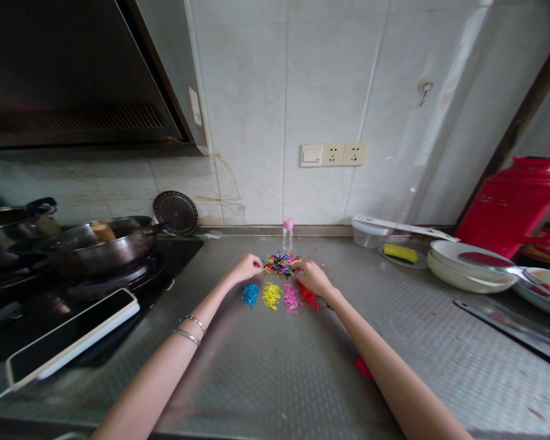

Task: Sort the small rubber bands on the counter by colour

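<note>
A mixed pile of small coloured rubber bands (282,264) lies on the metal counter. My left hand (247,269) is at its left edge, fingers pinched together. My right hand (312,276) is at its right edge, its fingers also closed and bent down to the bands. Whatever the fingertips hold is too small to make out. In front of the pile lie sorted heaps: blue bands (250,295), yellow bands (272,295), pink bands (292,299) and red bands (308,297). Dark bands (326,303) show partly behind my right wrist. A clear bottle with a pink cap (288,235) stands behind the pile.
To the left, a phone (73,333) lies by the stove, where a steel pan (98,247) sits. On the right are a plastic tub (370,234), a yellow sponge (399,253), stacked bowls (470,269), a knife (508,327) and a red thermos (508,205). Something red (363,368) is partly under my right forearm.
</note>
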`<state>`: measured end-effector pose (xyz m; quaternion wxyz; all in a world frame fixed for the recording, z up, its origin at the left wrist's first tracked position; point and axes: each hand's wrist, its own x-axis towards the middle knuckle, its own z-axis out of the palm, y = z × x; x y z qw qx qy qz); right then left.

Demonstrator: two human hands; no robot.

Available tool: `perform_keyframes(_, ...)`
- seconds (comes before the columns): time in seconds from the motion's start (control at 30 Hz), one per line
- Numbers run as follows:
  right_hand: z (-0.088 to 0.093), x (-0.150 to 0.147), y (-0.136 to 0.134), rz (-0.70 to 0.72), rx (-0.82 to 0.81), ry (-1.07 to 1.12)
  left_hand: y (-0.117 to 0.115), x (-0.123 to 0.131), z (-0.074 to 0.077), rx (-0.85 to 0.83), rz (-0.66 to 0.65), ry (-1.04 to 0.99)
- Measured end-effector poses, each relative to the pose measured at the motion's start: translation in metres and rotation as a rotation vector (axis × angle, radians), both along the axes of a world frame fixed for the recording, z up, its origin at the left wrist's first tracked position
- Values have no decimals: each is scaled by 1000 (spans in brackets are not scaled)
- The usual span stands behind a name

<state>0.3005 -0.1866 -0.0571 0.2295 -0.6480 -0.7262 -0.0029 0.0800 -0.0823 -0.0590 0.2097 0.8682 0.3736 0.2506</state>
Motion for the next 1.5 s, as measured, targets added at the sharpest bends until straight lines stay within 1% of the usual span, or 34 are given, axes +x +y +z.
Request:
perform_keyframes(0.2,1,-1,0,9,-42,-20,-13,4,16,14,-22,14)
perform_keyframes(0.3,2,-1,0,8,-46,-16,-22,6,25,-17,-70,50)
perform_keyframes(0.37,2,-1,0,8,-39,-3,-29,6,28,-47,-111,57)
perform_keyframes(0.5,0,-3,0,17,-42,13,-41,6,24,-124,-187,51)
perform_keyframes(0.67,-2,-5,-1,14,-26,-14,-45,5,15,-157,-187,51)
perform_keyframes(0.77,-4,-7,0,9,-7,-28,-43,1,13,-169,-175,-10)
perform_keyframes(0.83,-5,-8,2,13,5,-29,-41,-3,11,-168,-141,-43)
perform_keyframes(0.93,-6,-10,5,21,15,-31,-36,-11,8,-170,-101,-61)
perform_keyframes(1.03,-7,-11,6,17,19,-36,-31,-17,4,-179,-99,-75)
perform_keyframes(1.2,-3,-11,3,-13,34,-6,-24,-22,1,-190,-67,-87)
perform_keyframes(1.3,2,-13,0,44,52,44,-24,-23,3,-199,-52,-95)
perform_keyframes(1.5,10,-29,-5,267,1,170,-29,-21,9,-193,-55,-114)
